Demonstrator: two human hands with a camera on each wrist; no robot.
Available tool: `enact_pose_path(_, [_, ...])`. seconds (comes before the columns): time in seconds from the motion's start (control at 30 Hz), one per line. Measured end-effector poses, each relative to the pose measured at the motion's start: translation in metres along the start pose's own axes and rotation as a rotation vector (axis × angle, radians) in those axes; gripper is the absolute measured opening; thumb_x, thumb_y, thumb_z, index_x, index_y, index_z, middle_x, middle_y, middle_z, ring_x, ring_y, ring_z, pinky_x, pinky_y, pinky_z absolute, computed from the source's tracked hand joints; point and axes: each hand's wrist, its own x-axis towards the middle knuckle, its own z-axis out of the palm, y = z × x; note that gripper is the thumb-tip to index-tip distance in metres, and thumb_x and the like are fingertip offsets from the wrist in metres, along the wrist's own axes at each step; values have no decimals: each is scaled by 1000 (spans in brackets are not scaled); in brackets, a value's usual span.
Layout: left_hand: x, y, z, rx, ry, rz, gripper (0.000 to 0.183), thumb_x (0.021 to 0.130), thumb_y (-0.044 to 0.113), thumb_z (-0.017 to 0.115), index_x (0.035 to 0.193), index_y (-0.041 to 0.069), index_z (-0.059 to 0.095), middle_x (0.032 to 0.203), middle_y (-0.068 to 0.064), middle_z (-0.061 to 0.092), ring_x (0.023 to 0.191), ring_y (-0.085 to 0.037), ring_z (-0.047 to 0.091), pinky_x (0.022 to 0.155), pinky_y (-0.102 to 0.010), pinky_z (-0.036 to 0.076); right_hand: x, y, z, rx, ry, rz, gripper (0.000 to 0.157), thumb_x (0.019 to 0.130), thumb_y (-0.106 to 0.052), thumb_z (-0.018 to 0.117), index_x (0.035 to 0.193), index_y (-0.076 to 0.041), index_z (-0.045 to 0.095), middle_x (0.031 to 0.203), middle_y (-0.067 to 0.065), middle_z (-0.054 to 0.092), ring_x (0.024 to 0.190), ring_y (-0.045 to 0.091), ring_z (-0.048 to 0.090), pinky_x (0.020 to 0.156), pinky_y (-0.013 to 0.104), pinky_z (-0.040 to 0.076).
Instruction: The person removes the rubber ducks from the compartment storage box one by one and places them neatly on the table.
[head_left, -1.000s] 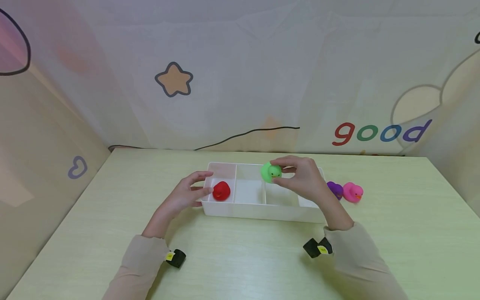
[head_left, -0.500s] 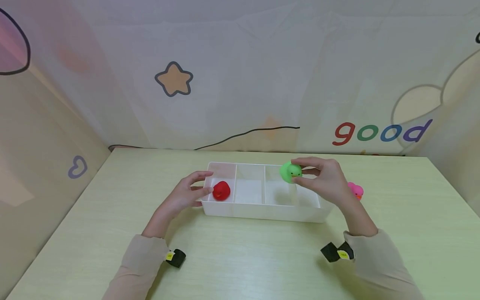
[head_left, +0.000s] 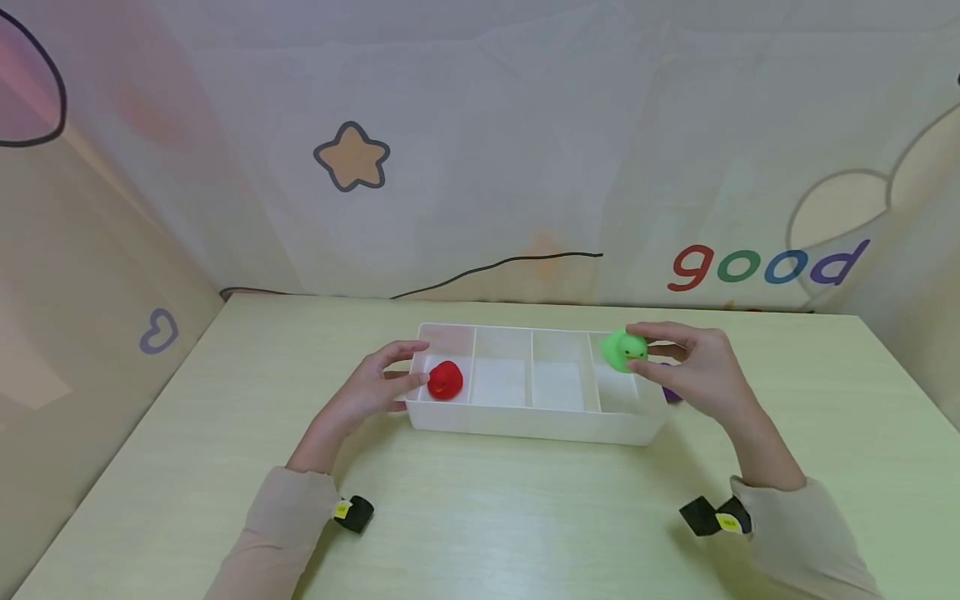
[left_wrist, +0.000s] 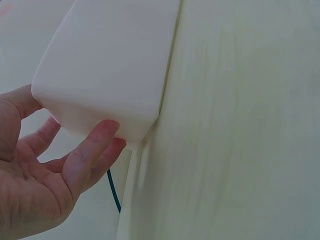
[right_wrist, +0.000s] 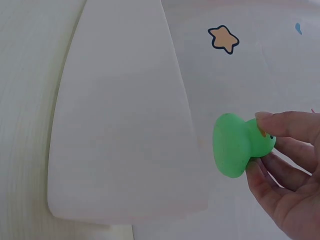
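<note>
A white divided box (head_left: 525,423) stands on the table. My left hand (head_left: 378,379) grips its left end, with the thumb over the rim and, in the left wrist view, fingers (left_wrist: 95,145) against the end wall. A red rubber duck (head_left: 445,380) sits in the leftmost compartment beside the thumb. My right hand (head_left: 697,367) pinches a green rubber duck (head_left: 624,351) between thumb and fingertips, above the rightmost compartment. In the right wrist view the duck (right_wrist: 232,145) shows clear beside the box's side wall. The two middle compartments show bare floors.
A purple rubber duck (head_left: 672,395) lies on the table right of the box, mostly covered by my right hand. The light wooden table (head_left: 510,517) reaches back to a printed cloth backdrop (head_left: 495,167). Black wrist cameras sit at both sleeves.
My right hand has carried the green duck rightward, from above the third compartment to above the rightmost one. It now hides the pink duck. The left hand stays at the box's end.
</note>
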Motion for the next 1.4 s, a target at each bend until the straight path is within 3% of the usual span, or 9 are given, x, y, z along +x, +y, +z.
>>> enact_pose_path(0.17, [1,-1,0,-8,-4,6,51,87,15,61,134,18,42,138,-12,34,118,-36,45,76,-41,53,-6,9,-10,-19,35,13,41,77,-11,73,114,2,62,113,13,62,81,-9,57,69,14,50])
enact_pose_path(0.33, [1,-2,0,-3,-5,8,51,87,15,61,134,17,42,138,-13,34,118,-37,44,76,-41,53,-12,15,-18,0,51,53,44,76,-17,74,114,1,61,100,-21,60,82,-9,58,65,16,51])
enact_pose_path(0.4, [1,-2,0,-2,-2,5,51,87,15,61,134,17,42,138,-13,34,117,-37,45,75,-41,53,-14,16,-21,5,55,72,45,76,-18,74,115,0,61,96,-28,57,82,-10,58,64,17,51])
enact_pose_path(0.63, [1,-2,0,3,1,2,50,87,14,60,134,18,42,137,-12,35,118,-36,45,75,-41,53,-23,24,-29,-25,68,108,47,77,-20,73,117,1,59,94,-30,55,80,-10,59,65,14,50])
enact_pose_path(1.0, [0,-2,0,10,4,3,50,88,15,59,135,17,41,138,-13,34,118,-37,44,76,-41,53,-34,41,-36,-76,78,81,44,79,-17,72,115,5,59,95,-33,50,82,-17,53,66,11,48])
enact_pose_path(1.4, [-2,2,1,20,7,7,50,88,15,60,134,19,42,137,-12,35,119,-36,43,76,-42,53,-41,58,-39,-88,59,58,41,74,-6,74,111,8,60,93,-32,52,79,-12,54,68,9,48])
